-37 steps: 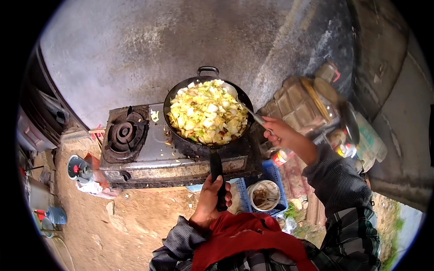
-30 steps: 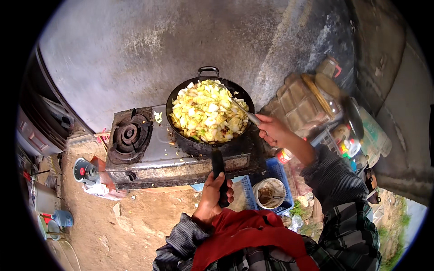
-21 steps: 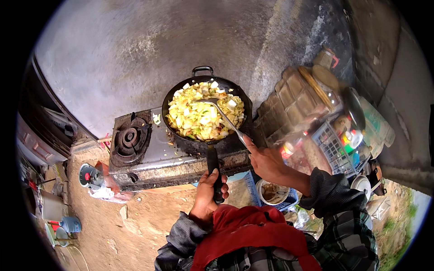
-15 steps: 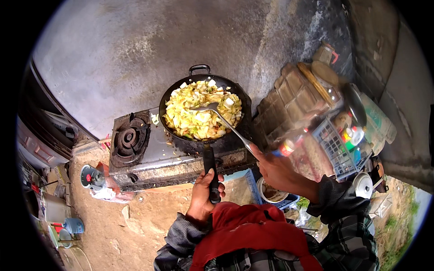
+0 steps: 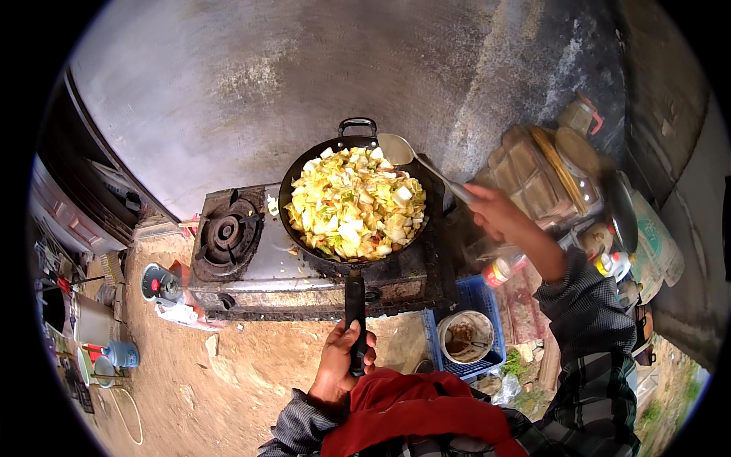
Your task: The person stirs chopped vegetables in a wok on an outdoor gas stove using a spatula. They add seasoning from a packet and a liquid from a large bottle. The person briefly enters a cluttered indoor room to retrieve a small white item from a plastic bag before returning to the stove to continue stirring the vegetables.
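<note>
Left hand (image 5: 340, 367): fist closed around the pan handle (image 5: 355, 301).
Right hand (image 5: 496, 215): raised, gripping the ladle (image 5: 417, 159) beside the pan (image 5: 352, 206).
Hidden: pan base, under cabbage (image 5: 354, 202).

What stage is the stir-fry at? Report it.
Done: the chopped pale cabbage fills the black wok on the two-burner gas stove. In hand: left hand grips the wok handle; right hand holds the metal ladle at the rim. Left: the pieces look pale and unbrowned; nothing is plated.

One wok (image 5: 354, 206) of chopped cabbage, one metal spatula (image 5: 417, 156), one two-burner gas stove (image 5: 304, 266), one blue crate (image 5: 468, 339) holding one white bucket (image 5: 466, 337), and two hands: left (image 5: 340, 365), right (image 5: 495, 213).
</note>
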Action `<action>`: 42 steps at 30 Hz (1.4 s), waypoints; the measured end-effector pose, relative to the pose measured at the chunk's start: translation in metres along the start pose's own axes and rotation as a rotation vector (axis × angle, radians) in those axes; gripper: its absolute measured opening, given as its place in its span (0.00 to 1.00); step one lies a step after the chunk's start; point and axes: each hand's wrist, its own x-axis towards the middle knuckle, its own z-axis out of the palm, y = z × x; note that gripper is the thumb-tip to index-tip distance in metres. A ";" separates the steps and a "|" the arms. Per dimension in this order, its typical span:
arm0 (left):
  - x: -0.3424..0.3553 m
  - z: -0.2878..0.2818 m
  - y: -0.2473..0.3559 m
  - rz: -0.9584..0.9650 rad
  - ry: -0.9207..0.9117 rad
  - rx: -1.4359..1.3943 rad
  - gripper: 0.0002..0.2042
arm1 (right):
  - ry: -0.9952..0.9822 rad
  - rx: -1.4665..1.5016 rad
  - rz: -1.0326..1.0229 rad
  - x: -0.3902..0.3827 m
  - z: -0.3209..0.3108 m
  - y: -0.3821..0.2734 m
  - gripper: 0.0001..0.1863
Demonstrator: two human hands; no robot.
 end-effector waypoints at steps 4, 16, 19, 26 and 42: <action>-0.002 0.002 0.000 0.012 0.022 -0.003 0.12 | -0.176 0.058 0.027 0.054 0.003 -0.011 0.27; 0.000 0.005 -0.002 0.055 0.029 -0.024 0.06 | -0.131 -0.928 -0.505 -0.005 0.043 -0.029 0.29; 0.004 0.008 -0.001 0.046 -0.003 -0.015 0.07 | -0.101 -1.004 -0.505 -0.046 0.035 -0.002 0.32; 0.003 0.003 0.001 0.039 -0.021 -0.006 0.06 | 0.081 -1.043 -0.733 -0.099 0.029 0.063 0.33; 0.000 0.004 -0.001 0.020 0.007 -0.024 0.06 | -0.211 -0.092 -0.037 0.068 0.012 -0.065 0.27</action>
